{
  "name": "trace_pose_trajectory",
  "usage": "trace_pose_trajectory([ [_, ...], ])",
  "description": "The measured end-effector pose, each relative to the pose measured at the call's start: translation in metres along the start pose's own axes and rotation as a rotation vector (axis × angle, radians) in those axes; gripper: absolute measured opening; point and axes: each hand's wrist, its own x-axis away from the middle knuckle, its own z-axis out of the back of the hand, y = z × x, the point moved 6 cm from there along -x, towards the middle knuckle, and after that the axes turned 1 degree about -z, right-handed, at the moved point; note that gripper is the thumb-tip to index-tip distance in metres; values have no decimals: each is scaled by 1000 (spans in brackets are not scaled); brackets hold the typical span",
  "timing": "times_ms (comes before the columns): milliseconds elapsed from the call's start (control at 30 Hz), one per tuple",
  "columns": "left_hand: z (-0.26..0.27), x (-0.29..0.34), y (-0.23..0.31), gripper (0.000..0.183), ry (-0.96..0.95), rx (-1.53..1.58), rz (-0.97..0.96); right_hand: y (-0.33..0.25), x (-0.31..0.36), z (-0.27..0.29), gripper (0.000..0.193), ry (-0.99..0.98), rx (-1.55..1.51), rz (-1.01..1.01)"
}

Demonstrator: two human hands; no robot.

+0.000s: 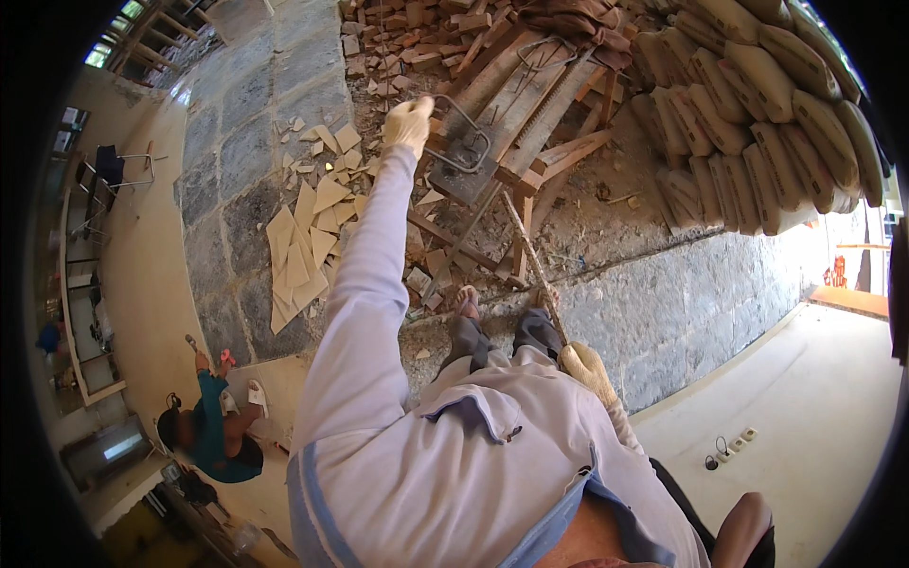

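Observation:
My left hand (409, 126), in a pale work glove, reaches forward with its fingers closed on one side of a bent rectangular steel bar, like a rebar stirrup (486, 142). The stirrup lies over the dark near end of a wooden plank bench (464, 178). Close to my body, my gloved right hand (589, 374) is closed around the near end of a long, thin ribbed rod (537, 260), which looks like rebar. From there the rod slants forward, its far end beside the bench. A second bent bar (547, 55) rests farther up the planks.
Broken bricks (417, 43) are heaped behind the bench, and tile shards (308, 241) lie to its left. Stacked filled sacks (748, 114) stand at the far right. Another person (222, 435) crouches at the left. Sockets (734, 445) sit on the right wall.

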Motion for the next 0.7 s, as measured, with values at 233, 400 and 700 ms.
trace_pose_trajectory([
  [233, -16, -21, 25, 40, -176, -127, 18, 12, -1, 3, 43, -36, 51, 22],
  [400, -32, -22, 0, 41, -505, -77, 245, 27, 4, 1, 44, 18, -86, -16],
  [700, -25, -31, -2, 38, -245, -246, 52, 15, 3, -10, 21, -61, 125, 251],
])
